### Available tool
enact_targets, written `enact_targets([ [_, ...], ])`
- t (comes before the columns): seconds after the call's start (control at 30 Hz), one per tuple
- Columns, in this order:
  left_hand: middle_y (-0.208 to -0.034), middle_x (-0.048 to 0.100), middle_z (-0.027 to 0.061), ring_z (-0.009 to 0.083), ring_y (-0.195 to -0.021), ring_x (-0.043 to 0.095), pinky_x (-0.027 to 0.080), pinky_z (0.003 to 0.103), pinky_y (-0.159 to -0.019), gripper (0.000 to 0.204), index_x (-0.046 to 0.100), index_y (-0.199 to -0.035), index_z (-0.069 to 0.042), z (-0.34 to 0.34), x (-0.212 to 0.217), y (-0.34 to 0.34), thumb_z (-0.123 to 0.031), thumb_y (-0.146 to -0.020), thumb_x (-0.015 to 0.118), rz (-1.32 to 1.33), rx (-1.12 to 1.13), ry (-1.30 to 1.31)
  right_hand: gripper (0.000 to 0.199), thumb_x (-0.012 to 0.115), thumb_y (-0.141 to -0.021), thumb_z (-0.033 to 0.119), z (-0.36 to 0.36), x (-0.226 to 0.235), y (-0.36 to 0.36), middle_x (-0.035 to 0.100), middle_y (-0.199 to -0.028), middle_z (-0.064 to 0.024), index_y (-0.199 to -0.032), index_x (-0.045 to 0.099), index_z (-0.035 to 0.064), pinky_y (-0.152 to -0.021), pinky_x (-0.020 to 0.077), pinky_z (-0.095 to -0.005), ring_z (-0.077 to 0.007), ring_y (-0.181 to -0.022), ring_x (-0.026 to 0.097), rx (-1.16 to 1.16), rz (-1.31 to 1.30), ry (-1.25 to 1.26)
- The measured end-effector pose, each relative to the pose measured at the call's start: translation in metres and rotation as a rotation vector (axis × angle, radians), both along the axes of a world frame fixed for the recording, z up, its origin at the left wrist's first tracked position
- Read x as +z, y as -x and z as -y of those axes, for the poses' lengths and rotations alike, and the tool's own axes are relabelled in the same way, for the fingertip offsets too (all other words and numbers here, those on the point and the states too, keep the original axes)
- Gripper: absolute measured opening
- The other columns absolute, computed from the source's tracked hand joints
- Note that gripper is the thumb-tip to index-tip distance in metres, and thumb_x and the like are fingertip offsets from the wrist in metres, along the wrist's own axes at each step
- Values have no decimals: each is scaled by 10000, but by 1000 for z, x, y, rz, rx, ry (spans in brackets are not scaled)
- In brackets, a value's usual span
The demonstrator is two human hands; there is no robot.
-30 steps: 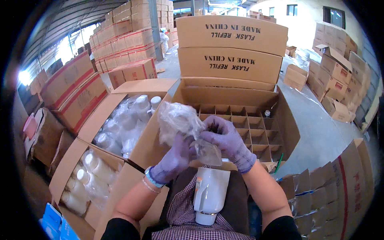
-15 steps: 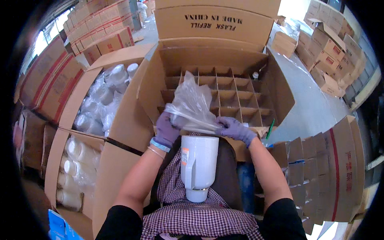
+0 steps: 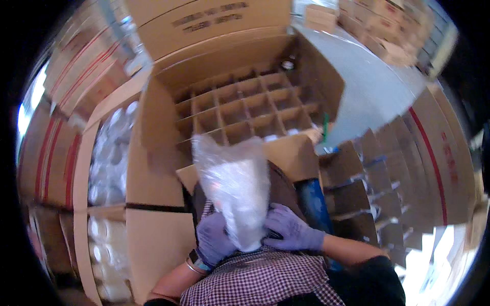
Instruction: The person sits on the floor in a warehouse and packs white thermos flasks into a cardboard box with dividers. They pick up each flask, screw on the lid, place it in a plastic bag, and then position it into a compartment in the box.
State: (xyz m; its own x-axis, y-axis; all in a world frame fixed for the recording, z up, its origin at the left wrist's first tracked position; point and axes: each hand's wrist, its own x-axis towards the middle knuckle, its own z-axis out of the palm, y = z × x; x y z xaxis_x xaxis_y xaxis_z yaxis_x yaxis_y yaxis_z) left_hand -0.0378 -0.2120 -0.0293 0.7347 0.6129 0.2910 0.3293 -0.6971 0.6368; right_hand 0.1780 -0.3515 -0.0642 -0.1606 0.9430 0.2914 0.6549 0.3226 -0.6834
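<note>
A white handled tumbler (image 3: 241, 188) stands in my lap with its wide end toward the box. A clear plastic bag (image 3: 205, 153) covers it, its loose corners sticking up past the wide end. At the narrow end, my gloved left hand (image 3: 216, 237) is closed on the bag's lower edge, against the tumbler's left side. My gloved right hand (image 3: 292, 227) grips the bag on the opposite side, fingers curled in toward the tumbler. Fingertips of both hands are partly hidden and slightly blurred.
Ahead is a large open carton (image 3: 316, 66) with cardboard dividers (image 3: 240, 109) and a few white items in its cells. Cartons (image 3: 80, 168) of bagged white vessels (image 3: 108, 158) stand left. On the right is another divided carton (image 3: 431, 168). A blue cylinder (image 3: 312, 201) lies beside my lap.
The bag, held loose above the tumbler before, now covers it. Both hands have come down toward my body, to the narrow end. The view has turned and shifted.
</note>
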Motion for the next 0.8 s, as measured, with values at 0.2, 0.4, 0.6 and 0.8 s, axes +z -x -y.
enact_targets([
  [0.2,-1022,718,103,242,-927,675,533,356,-819,325,675,-1093,27,-28,9,-35,-262,-959,614,586,145,690,1173,929,-574,309,25,21,47,267,-1527,-264,-1544,293,136,-1159,355,-477,-459,-1387,375,-361,-421,-38],
  [0.4,-803,586,185,401,-738,579,459,469,-654,257,632,-992,-25,73,62,-120,-207,-827,709,95,-456,-398,899,893,-680,177,62,20,-3,482,-1333,-184,-1401,370,61,-1083,411,-404,-302,-1282,488,-924,-632,-507],
  [0.6,-1019,661,176,367,-921,637,502,448,-812,340,654,-1115,-57,155,78,-156,-232,-831,723,17,-1161,-111,610,749,-878,123,227,44,-39,552,-1352,-90,-1415,464,61,-1070,451,-400,-226,-1262,529,-1017,-1193,-405],
  [0.8,-1102,677,165,369,-1012,642,499,426,-910,323,667,-1148,-69,90,37,-144,-182,-847,693,-169,-1049,-85,772,690,-769,108,511,56,-1,630,-1148,-113,-1480,392,50,-646,567,-281,-181,-882,660,-1840,-822,-470],
])
